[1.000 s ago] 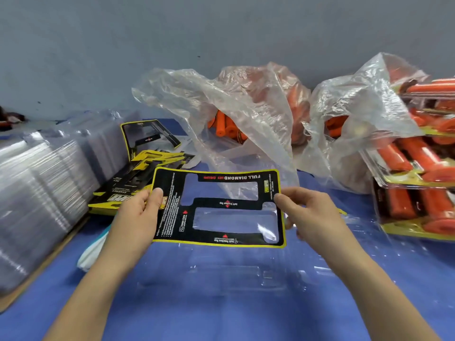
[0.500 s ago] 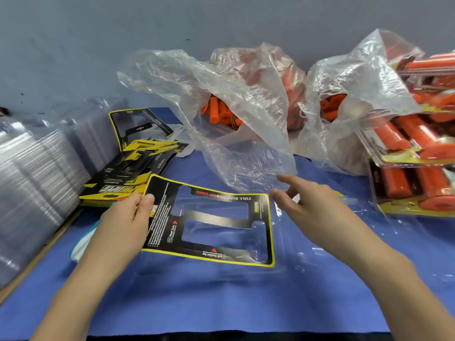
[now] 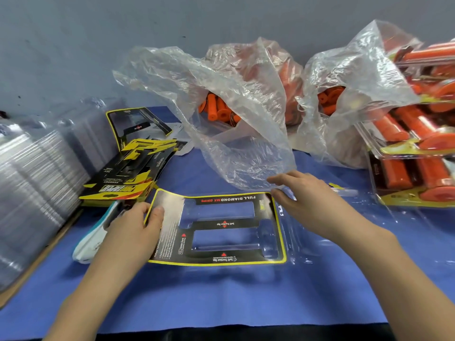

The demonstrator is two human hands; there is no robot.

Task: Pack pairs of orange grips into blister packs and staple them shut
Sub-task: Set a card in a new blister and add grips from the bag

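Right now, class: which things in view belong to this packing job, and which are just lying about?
In use: insert card, held by left hand; clear blister pack beneath; bagged orange grips; right hand beside it.
Lying about: finished packs; spare card stack; white-and-teal object.

Blue-covered table (image 3: 221, 299), insert card (image 3: 222, 224) on blister pack (image 3: 307, 247), card stack (image 3: 128, 178), blister stacks (image 3: 32, 173), grip bags (image 3: 234, 99), filled packs (image 3: 413, 143)

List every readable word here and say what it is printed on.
"FULL DIAMOND MX GRIPS": black card, far edge, upside down.
"Soft Traction Top": its middle bar.
"2 Inner Core": its left side.
"1 Soft Traction Top": its near edge.
Card stack at left: print too blurred.
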